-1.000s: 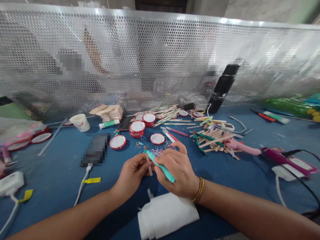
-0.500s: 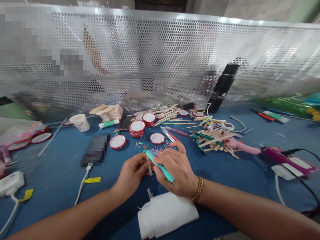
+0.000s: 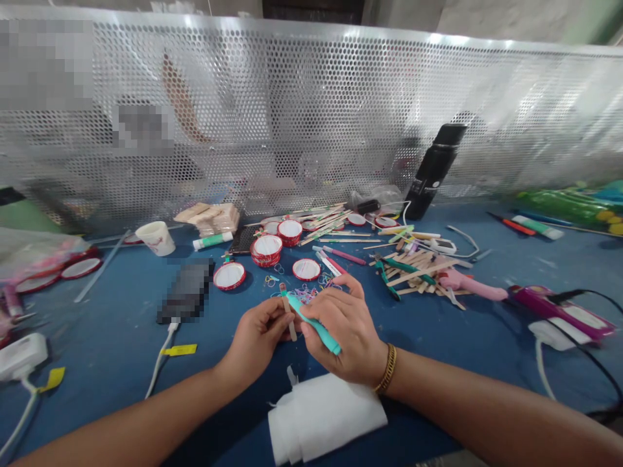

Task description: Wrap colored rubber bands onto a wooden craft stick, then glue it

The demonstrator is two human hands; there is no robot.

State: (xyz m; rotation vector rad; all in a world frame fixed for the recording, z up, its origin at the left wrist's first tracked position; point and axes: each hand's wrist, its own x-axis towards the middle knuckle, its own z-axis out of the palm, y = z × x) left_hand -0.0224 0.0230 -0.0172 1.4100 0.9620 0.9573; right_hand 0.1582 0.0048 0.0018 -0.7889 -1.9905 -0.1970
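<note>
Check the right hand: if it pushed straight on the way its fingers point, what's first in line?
Likely the left hand: the right hand, gripping a teal tool, points left across the table with fingertips already at the left's thumb and the wooden stick it holds. Depth is unclear.

cup [image 3: 155, 238] left, stick pile [image 3: 421, 270] right (bottle [image 3: 435, 170] behind), cloth [image 3: 327, 415] nearest

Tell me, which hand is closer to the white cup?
Left. The left hand sits toward the cup's side of the table, though still apart from it, holding a stick. The right hand lies farther over, gripping a teal tool.
</note>
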